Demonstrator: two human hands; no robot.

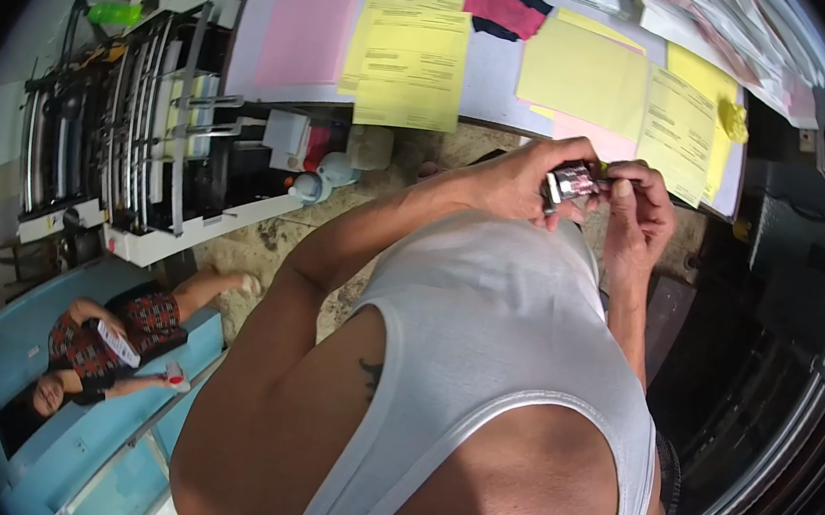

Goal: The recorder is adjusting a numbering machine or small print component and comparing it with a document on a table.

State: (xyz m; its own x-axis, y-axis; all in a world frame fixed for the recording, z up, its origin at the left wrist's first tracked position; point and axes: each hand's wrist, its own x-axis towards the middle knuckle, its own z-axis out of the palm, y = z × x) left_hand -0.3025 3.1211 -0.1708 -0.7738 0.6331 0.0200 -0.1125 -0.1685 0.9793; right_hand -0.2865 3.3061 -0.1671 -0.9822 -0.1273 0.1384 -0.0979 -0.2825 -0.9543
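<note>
My left hand point(533, 165) grips a small dark-and-silver metal device point(571, 184) in front of my white top, just beyond the table's near edge. My right hand point(643, 216) is beside it, fingers closed on a small dark part at the device's right end. On the table point(490, 95) beyond my hands lie yellow printed sheets point(411, 76), plain yellow sheets point(578, 69), pink paper point(306, 30) and a pink-and-black cloth point(507, 6).
A machine with metal rollers point(144, 129) stands at the left. Below it another person point(102, 346) reclines on a light-blue bench point(35, 308). Plastic bottles point(309, 186) sit under the table. Dark machinery point(780, 397) lines the right side. A paper pile point(717, 38) is at back right.
</note>
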